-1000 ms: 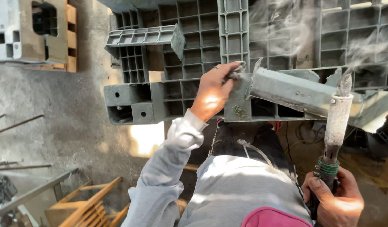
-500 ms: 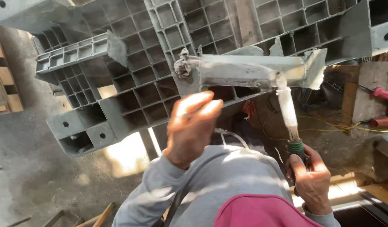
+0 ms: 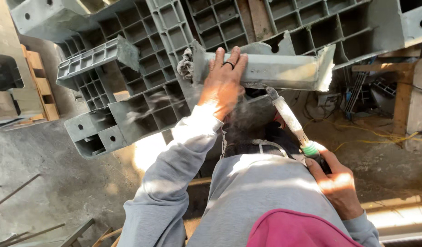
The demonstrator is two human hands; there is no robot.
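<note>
A long grey plastic bar (image 3: 270, 68) with jagged, broken ends lies across a big grey plastic pallet (image 3: 147, 59) moulded in a grid of square cells. The left hand (image 3: 223, 80) lies flat on the bar, fingers (image 3: 229, 57) spread apart and pressing down, a dark ring on one. A dusty, pale-bladed tool with a green collar (image 3: 291, 120) slants up to the bar's underside; the right hand (image 3: 336, 180) has its fingers clamped round the handle. Grey dust hangs beside the blade. Rough concrete floor (image 3: 42, 178) lies below, wooden pallets (image 3: 42, 87) at the left.
</note>
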